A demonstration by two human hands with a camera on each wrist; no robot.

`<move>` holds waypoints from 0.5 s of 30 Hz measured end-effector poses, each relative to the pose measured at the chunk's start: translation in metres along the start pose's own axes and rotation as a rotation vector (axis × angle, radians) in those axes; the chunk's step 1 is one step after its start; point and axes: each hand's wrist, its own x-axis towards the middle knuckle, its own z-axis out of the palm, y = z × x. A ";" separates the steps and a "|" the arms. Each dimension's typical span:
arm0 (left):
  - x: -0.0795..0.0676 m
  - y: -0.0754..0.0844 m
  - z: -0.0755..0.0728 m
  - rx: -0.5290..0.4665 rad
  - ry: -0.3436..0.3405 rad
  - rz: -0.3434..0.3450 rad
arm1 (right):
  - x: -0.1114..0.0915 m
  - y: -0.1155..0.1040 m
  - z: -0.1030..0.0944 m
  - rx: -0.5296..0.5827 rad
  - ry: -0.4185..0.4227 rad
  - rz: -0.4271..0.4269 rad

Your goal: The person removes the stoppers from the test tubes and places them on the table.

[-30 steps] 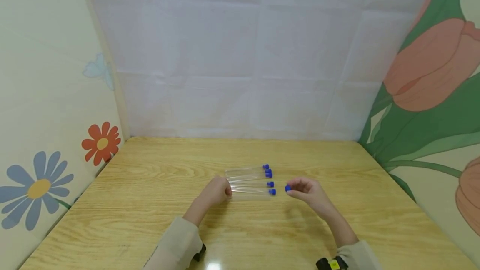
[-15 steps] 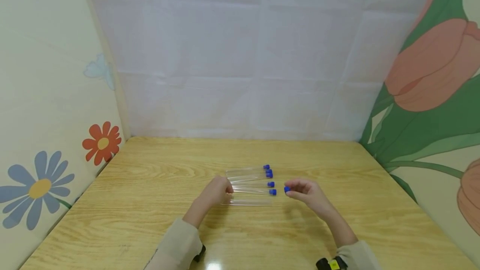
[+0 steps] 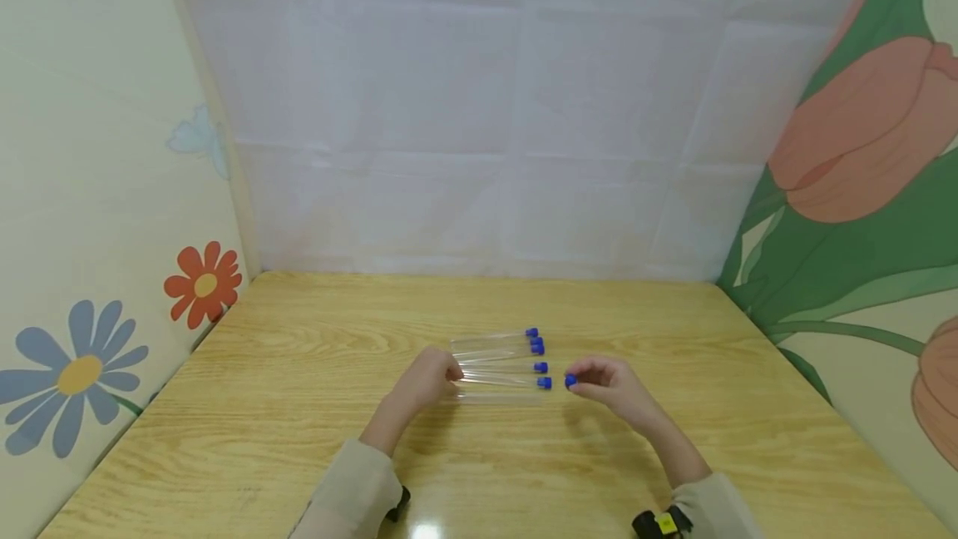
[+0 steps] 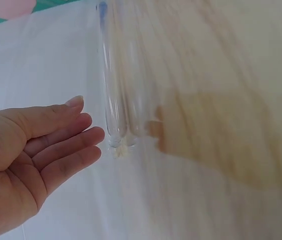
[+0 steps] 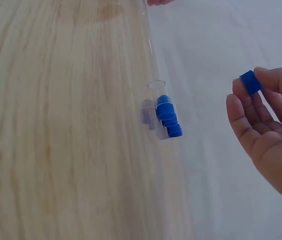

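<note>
Between the thumb and fingers of my right hand (image 3: 615,388) is a small blue cap (image 5: 251,82), pinched just right of a row of clear test tubes. Nearest me in the row lies an uncapped test tube (image 3: 501,398); in the right wrist view its round open rim faces the right-hand side. Beyond it, several tubes (image 3: 497,368) carry blue caps (image 5: 165,108) on their right ends. My left hand (image 4: 46,137) is beside the rounded closed ends of the tubes (image 4: 115,137), fingers loosely extended, with a gap between fingertips and glass in the left wrist view.
The tubes lie on a wood-grain table (image 3: 299,456) with a glossy, reflecting surface. A white cloth (image 3: 479,123) hangs behind it. Flower-printed panels stand at the left (image 3: 120,190) and right (image 3: 861,273).
The uncapped tube shifted toward me, apart from the capped ones, then slightly back. My right hand with the cap has moved a little left, and the left hand slightly left too.
</note>
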 end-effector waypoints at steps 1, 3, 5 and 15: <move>0.000 -0.001 0.000 -0.003 0.008 -0.002 | 0.001 0.001 -0.001 -0.008 -0.006 0.003; -0.001 -0.002 0.000 -0.014 0.017 -0.018 | 0.003 0.001 -0.002 -0.021 -0.019 0.017; -0.001 -0.002 -0.001 -0.023 0.020 -0.030 | 0.004 0.002 -0.003 -0.038 -0.026 0.048; -0.005 0.001 -0.005 -0.047 0.038 -0.051 | 0.010 0.008 -0.002 -0.087 -0.036 0.108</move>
